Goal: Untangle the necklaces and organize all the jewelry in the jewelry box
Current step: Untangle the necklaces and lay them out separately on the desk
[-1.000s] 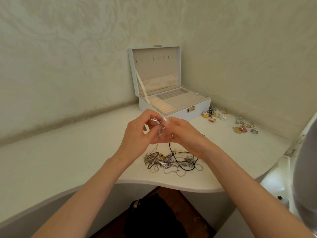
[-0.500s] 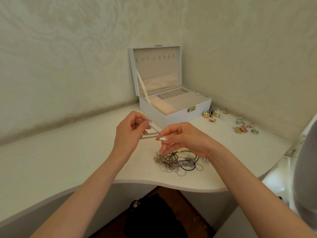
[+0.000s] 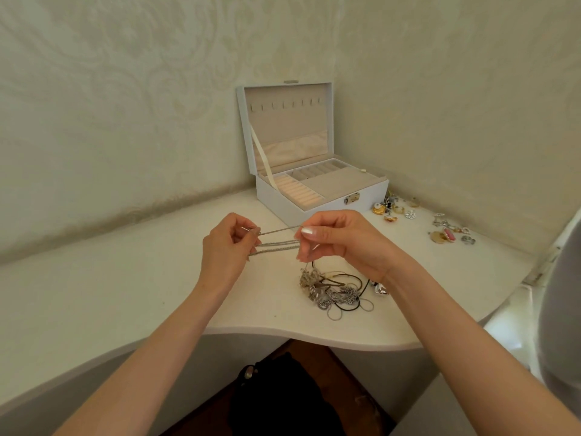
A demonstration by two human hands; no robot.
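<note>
Necklace chain (image 3: 276,244), thin and silver, is held stretched in several strands between the two hands, above the table (image 3: 94,294). One end of it is pinched by the left hand (image 3: 224,247), whose fingers are curled round the strands. The other end is pinched between the thumb and forefinger of the right hand (image 3: 341,240), the remaining fingers being bent under.

Just below the right hand a tangle of necklaces (image 3: 336,292) is seen lying on the table, made of silver chains and black cord wound together. Whether the held chain is joined to it cannot be told. A small silver pendant (image 3: 379,289) lies beside the right wrist.

Behind the hands, in the corner, a white jewelry box (image 3: 273,199) is set with its lid (image 3: 283,127) raised upright; beige padded compartments and a row of hooks inside the lid are shown. To the right of the box a cluster of earrings (image 3: 394,209) is scattered, and further right a second cluster of small pieces (image 3: 449,232) lies near the wall. A dark bag (image 3: 283,398) is seen under the table.
</note>
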